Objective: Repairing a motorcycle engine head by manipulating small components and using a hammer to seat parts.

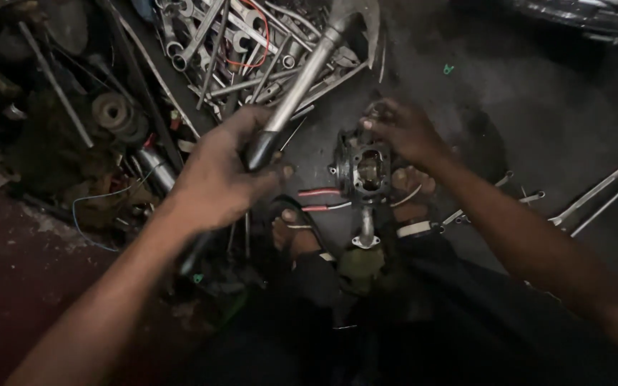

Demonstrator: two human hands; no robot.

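Looks like a grimy repair workshop, with a heap of wrenches (252, 50) left of the oil-stained floor (538, 107).

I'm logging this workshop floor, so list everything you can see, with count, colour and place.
Hammer: one, silver shaft, dark grip, held in left hand, centre.
Engine part: one, dark metal, centre, on the floor between the feet.
Wrench pile: many, silver, top centre.
Loose wrenches: several, silver, right floor.
Pulley: one, dark, upper left.
Blue wire: one, left.
Sandalled feet: two, bottom centre.
Left hand: grips the hammer.
Right hand: rests on the engine part's top edge.
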